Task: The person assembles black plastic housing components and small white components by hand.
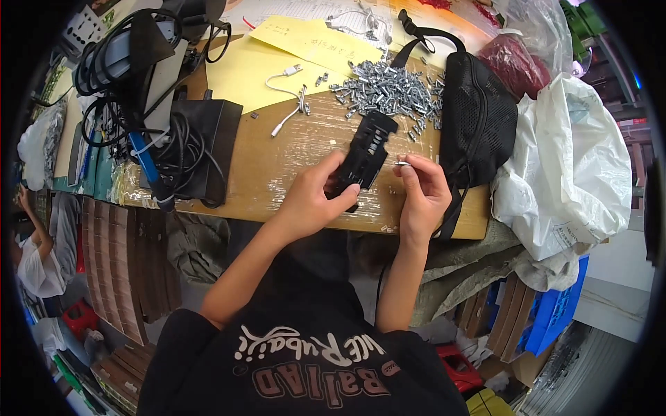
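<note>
My left hand (310,197) is closed round the lower end of a flat black plastic part (368,154) with slots and cut-outs, tilted up over the table. Just right of it, my right hand (422,194) pinches a small metal piece (402,163) between thumb and fingertips, apart from the black part. Beyond both hands lies a heap of small silvery metal pieces (388,87), which look like the pinched one. A short white USB cable (283,90) rests left of the heap.
A black box (222,139) with coiled black cables and a blue-handled tool (144,163) stands at the left. Yellow paper sheets (236,69) lie at the back. On the right are a black mesh bag (482,114) and a white plastic bag (572,166). The table's front edge runs below my hands.
</note>
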`<action>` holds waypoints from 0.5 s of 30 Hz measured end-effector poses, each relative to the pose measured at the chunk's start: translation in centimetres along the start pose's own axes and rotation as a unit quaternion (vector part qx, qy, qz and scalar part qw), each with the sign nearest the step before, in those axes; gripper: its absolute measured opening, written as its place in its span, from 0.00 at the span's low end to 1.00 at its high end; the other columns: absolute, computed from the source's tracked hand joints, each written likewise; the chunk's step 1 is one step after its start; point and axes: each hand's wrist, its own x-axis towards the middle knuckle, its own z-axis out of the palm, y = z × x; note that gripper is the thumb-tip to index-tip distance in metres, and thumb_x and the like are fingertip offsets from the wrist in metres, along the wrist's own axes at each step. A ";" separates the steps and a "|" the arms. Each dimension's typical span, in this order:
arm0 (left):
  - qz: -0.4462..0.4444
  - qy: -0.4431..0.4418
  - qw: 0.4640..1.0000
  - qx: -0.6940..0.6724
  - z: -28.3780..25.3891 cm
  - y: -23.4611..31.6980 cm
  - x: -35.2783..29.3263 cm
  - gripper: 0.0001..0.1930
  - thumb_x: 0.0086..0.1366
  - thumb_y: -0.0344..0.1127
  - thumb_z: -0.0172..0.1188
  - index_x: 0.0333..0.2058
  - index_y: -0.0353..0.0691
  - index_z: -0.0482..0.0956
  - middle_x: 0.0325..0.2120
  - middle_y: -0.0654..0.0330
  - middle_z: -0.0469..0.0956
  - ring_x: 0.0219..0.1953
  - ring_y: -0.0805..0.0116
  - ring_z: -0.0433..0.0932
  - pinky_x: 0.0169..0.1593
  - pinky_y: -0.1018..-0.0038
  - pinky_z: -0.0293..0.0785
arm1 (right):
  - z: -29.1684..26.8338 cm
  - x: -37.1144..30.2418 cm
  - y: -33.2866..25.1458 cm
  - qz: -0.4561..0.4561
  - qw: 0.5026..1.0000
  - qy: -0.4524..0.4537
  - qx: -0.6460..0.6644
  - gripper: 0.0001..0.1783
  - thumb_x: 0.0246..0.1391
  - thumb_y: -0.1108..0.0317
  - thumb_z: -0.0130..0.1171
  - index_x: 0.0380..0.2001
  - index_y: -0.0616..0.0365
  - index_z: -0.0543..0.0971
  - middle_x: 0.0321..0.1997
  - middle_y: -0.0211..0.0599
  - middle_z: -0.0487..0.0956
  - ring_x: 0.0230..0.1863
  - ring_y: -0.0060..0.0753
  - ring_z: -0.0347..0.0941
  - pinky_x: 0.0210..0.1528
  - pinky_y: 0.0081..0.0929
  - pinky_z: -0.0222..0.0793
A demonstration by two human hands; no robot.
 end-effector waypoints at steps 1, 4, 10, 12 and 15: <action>0.033 -0.031 0.996 0.080 -0.2 0.1 0.0 0.11 0.52 0.29 0.56 0.35 0.35 0.68 0.21 0.59 0.72 0.23 0.77 0.70 0.27 0.77 0.68 | -0.3 0.1 0.1 -0.016 1.000 0.000 0.014 0.06 0.48 0.81 0.54 0.32 0.65 0.74 0.36 0.36 0.74 0.36 0.24 0.71 0.40 0.17 0.67; 0.056 -0.070 0.983 0.158 -0.2 0.5 -0.5 0.10 0.49 0.30 0.56 0.32 0.35 0.70 0.19 0.57 0.69 0.19 0.71 0.66 0.26 0.75 0.64 | -0.9 -0.2 0.2 -0.040 0.999 0.017 0.014 0.06 0.47 0.81 0.55 0.31 0.64 0.74 0.37 0.36 0.73 0.39 0.23 0.69 0.43 0.17 0.64; 0.073 -0.055 0.983 0.161 -0.1 1.0 -0.6 0.09 0.48 0.29 0.56 0.31 0.35 0.71 0.19 0.56 0.69 0.20 0.68 0.68 0.26 0.74 0.65 | -0.6 -0.1 0.0 -0.040 0.997 0.049 0.045 0.06 0.53 0.77 0.50 0.36 0.63 0.70 0.37 0.38 0.73 0.36 0.24 0.69 0.42 0.22 0.66; 0.079 -0.055 0.980 0.172 -0.1 1.2 -0.5 0.10 0.48 0.29 0.55 0.31 0.35 0.71 0.19 0.55 0.70 0.20 0.64 0.69 0.27 0.73 0.65 | -0.5 0.0 -0.2 -0.029 0.997 0.047 0.059 0.07 0.53 0.77 0.49 0.36 0.63 0.70 0.37 0.39 0.73 0.35 0.24 0.69 0.41 0.22 0.66; 0.084 -0.066 0.975 0.196 -0.1 1.1 -0.4 0.10 0.47 0.29 0.55 0.31 0.35 0.71 0.20 0.54 0.70 0.21 0.60 0.70 0.28 0.72 0.66 | -1.0 0.0 0.0 -0.017 0.996 0.047 0.077 0.07 0.54 0.76 0.48 0.38 0.63 0.69 0.36 0.40 0.73 0.34 0.25 0.68 0.40 0.21 0.66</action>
